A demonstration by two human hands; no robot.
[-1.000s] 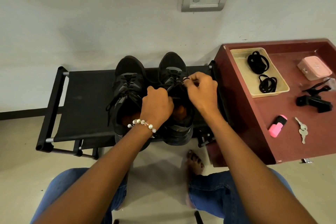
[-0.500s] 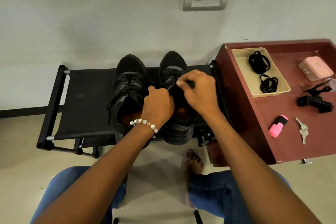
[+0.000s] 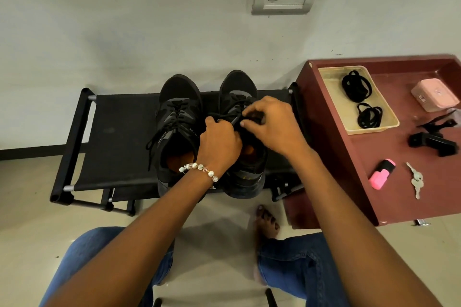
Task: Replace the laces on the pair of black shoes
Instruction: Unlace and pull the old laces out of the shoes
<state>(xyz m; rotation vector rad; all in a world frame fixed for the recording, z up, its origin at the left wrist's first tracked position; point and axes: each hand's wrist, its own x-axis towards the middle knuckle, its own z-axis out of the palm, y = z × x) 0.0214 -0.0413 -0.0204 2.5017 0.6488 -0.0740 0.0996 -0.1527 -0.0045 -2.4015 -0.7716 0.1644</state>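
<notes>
Both hands work at the middle of the frame over the right-hand shoe [image 3: 238, 97]: the left hand [image 3: 219, 143] is curled around its black lace [image 3: 224, 115] near the tongue, and the right hand [image 3: 273, 127] pinches the lace just beside it. By my reading the old lace is being loosened and pulled out, early in the job. Next comes drawing it free of the eyelets. The other shoe [image 3: 178, 117] sits laced just to the left; replacement laces [image 3: 355, 86] lie in the tray [image 3: 389, 121] at upper right.
</notes>
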